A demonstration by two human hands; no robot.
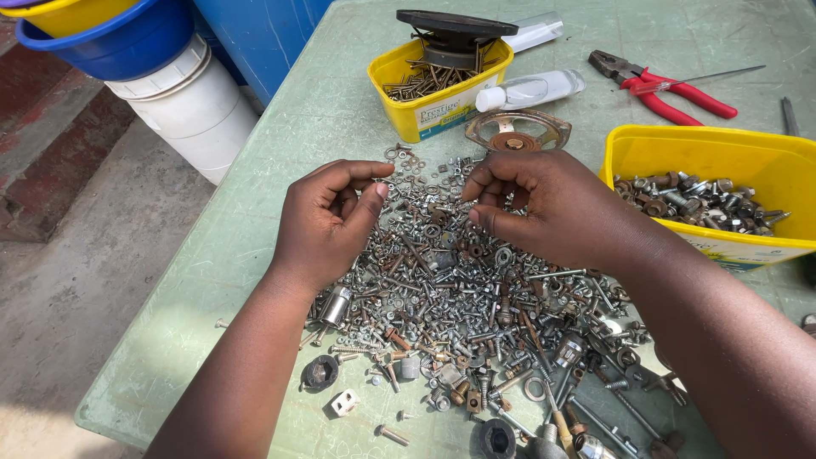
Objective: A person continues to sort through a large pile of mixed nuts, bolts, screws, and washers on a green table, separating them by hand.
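At the near edge of a pale green table [280, 127], a few stray pieces lie apart from the main heap: a loose bolt [392, 435], a small white block [343, 402] and a round black part [320, 372]. Just beyond them spreads a broad pile of screws, nuts, bolts and washers [459, 314], some bright and some rusted, covering the middle of the table. 2 bare forearms reach in from the bottom of the frame, and both hands hover over the far half of the pile. The left hand [327, 223] is curled, its thumb and forefinger brought close together in a narrow pinch; whether anything small sits between them cannot be told. The right hand [544, 204] is likewise curled, its fingertips [478, 180] drawn together just above the hardware, and again no held piece can be made out. The 2 hands are near each other but not touching. To the right, a large yellow tub [680, 144] holds sorted nuts and bolts. Farther back lies a round rusty metal ring [518, 130], and beside it a clear plastic bottle [531, 89] on its side. Behind these a smaller yellow tub [408, 110] is filled with long screws, with a dark round speaker part [455, 25] resting on top. Red-handled pliers [671, 89] lie at the far right. Off the table to the left stand stacked buckets [183, 102], white below blue.
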